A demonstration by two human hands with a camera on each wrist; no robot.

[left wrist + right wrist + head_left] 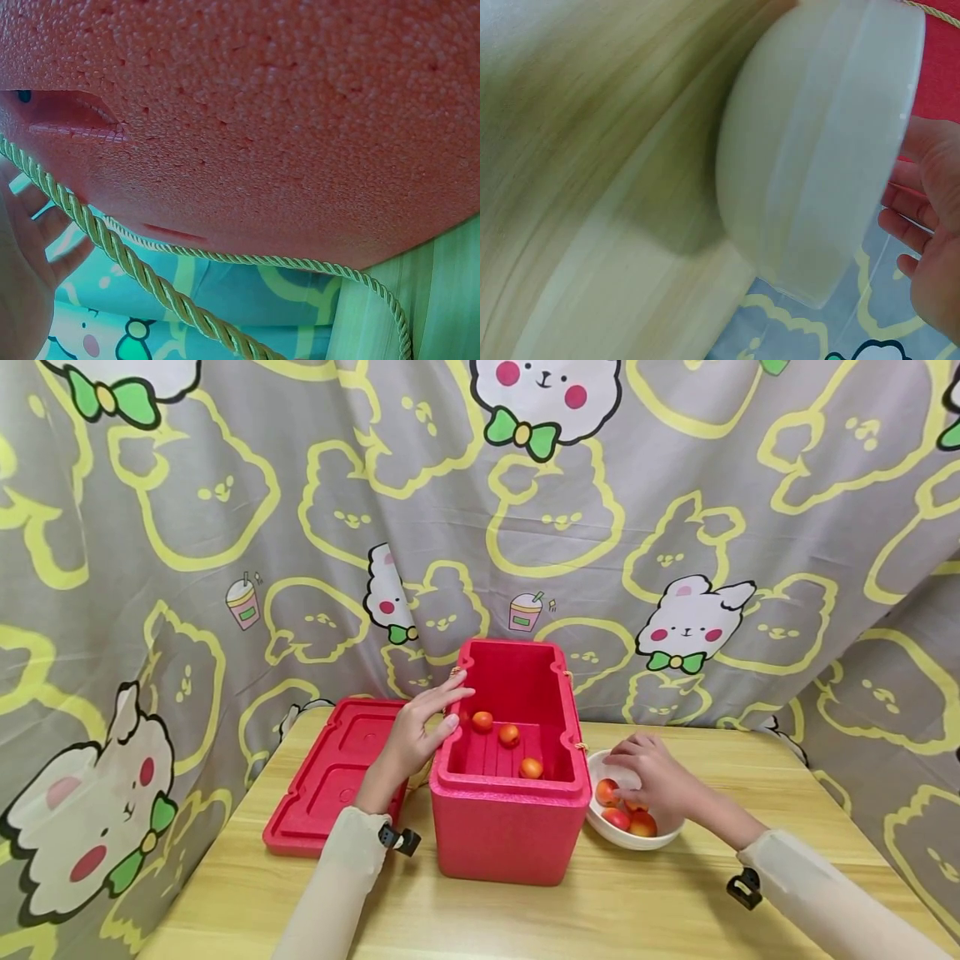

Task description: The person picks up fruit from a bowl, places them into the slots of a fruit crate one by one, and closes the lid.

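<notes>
A deep red foam box [510, 835] stands on the table with its top uncovered. Three small orange-red round fruits, one of them a fruit [531, 768] near the front, lie on its floor. My left hand [420, 727] rests at the box's left rim, fingers extended and thumb on the edge. On the right, a white bowl [630, 841] holds several similar fruits [642, 823]. My right hand [660, 777] reaches into this bowl from above, fingers bent down close to the fruits. The bowl wall hides its fingertips in the right wrist view, so a grip cannot be confirmed.
A red lid [330, 785] lies flat to the left of the box. Twisted gold cord [165, 289] hangs along the box's side. The wooden table [637, 910] runs back to a patterned curtain [450, 527] behind and at both sides.
</notes>
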